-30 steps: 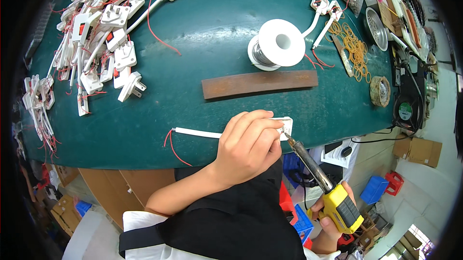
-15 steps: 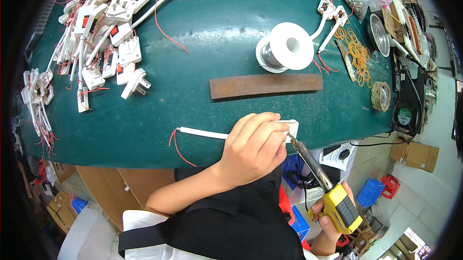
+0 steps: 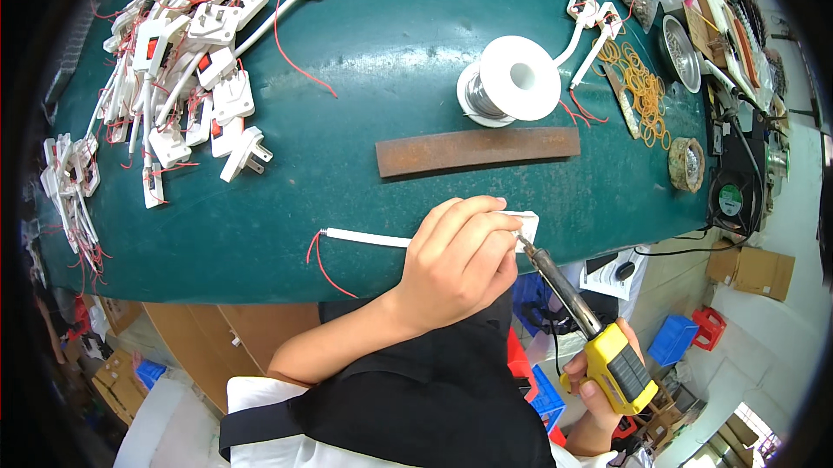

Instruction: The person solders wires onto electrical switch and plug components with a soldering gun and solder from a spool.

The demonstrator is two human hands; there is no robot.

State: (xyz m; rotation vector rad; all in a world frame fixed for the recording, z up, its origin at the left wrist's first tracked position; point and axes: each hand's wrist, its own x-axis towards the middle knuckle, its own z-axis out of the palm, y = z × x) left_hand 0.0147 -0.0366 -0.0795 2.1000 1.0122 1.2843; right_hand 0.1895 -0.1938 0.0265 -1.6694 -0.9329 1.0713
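My left hand (image 3: 457, 261) is closed around a white plug housing (image 3: 528, 227) near the front edge of the green table. A white cable (image 3: 369, 239) runs out to the left from under that hand and ends in loose red wires (image 3: 321, 264). In my right hand (image 3: 599, 390) is a yellow and black soldering iron (image 3: 618, 371), gripped by its handle. The iron's tip points up and left and meets the housing beside my left fingertips. What lies under those fingers is hidden.
A rusty metal bar (image 3: 477, 153) lies beyond my hands, with a solder wire spool (image 3: 521, 78) behind it. White plugs with red wires (image 3: 186, 69) are heaped at far left. Rubber bands (image 3: 644, 91), a metal bowl (image 3: 681, 53) and a small fan (image 3: 731, 199) are at right.
My hands, the housing and the soldering iron hold nearly the same pose. The whole view has shifted slightly.
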